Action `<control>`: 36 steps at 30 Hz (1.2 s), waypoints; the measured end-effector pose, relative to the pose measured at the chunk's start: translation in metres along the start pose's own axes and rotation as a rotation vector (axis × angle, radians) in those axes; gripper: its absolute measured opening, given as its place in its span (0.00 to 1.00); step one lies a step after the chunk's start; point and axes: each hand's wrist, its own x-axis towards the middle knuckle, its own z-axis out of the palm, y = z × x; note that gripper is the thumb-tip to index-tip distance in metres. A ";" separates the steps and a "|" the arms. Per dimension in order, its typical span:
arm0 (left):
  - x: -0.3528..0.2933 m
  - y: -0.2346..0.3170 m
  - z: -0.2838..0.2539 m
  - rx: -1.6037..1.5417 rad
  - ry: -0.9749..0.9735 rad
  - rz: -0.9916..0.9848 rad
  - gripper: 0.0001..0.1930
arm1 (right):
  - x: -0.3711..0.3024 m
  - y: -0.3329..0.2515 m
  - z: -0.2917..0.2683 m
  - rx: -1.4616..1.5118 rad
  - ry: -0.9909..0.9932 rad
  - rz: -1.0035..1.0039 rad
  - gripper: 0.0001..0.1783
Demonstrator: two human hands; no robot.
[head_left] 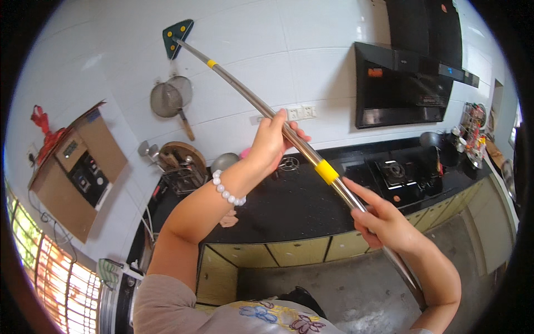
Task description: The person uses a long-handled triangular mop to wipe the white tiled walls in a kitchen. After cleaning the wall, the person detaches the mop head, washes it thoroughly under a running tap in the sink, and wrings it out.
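A long telescopic mop (245, 92) with a silver pole and yellow collars slants from the lower right up to the far left. Its triangular dark green head (178, 37), dotted with yellow discs, is up at the white tiled wall. My left hand (271, 142), with a beaded bracelet at the wrist, is wrapped round the middle of the pole. Lower down, below the wide yellow collar, my right hand (381, 217) grips the same pole with the forefinger stretched along it. The pole's lower end passes by my right forearm.
Two strainers (171, 99) hang below the mop head. A black range hood (403, 86) juts out at right above a gas stove (396, 173). On the black counter (278, 214) are a utensil rack (183, 177) and a cloth (228, 218). Cardboard (108, 142) covers part of the left wall.
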 end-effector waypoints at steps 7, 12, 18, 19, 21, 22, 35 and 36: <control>-0.007 -0.008 0.010 -0.084 -0.157 0.001 0.11 | -0.014 -0.005 -0.008 -0.017 0.025 0.092 0.32; 0.017 0.018 -0.033 -0.035 -0.088 0.130 0.11 | 0.034 -0.034 0.008 -0.179 -0.012 0.013 0.33; 0.070 0.060 -0.129 -0.027 0.104 0.297 0.11 | 0.148 -0.066 0.046 -0.151 -0.133 -0.016 0.31; 0.074 0.070 -0.152 -0.009 0.147 0.320 0.12 | 0.168 -0.073 0.059 -0.154 -0.181 -0.022 0.31; 0.089 0.079 -0.187 0.007 0.201 0.347 0.13 | 0.203 -0.076 0.073 -0.163 -0.214 -0.057 0.31; 0.095 0.084 -0.205 0.004 0.235 0.350 0.12 | 0.222 -0.078 0.082 -0.151 -0.237 -0.068 0.30; 0.130 0.134 -0.350 0.146 0.643 0.391 0.10 | 0.375 -0.084 0.153 0.119 -0.562 -0.077 0.29; 0.128 0.135 -0.347 0.142 0.663 0.387 0.10 | 0.374 -0.084 0.149 0.156 -0.588 -0.058 0.29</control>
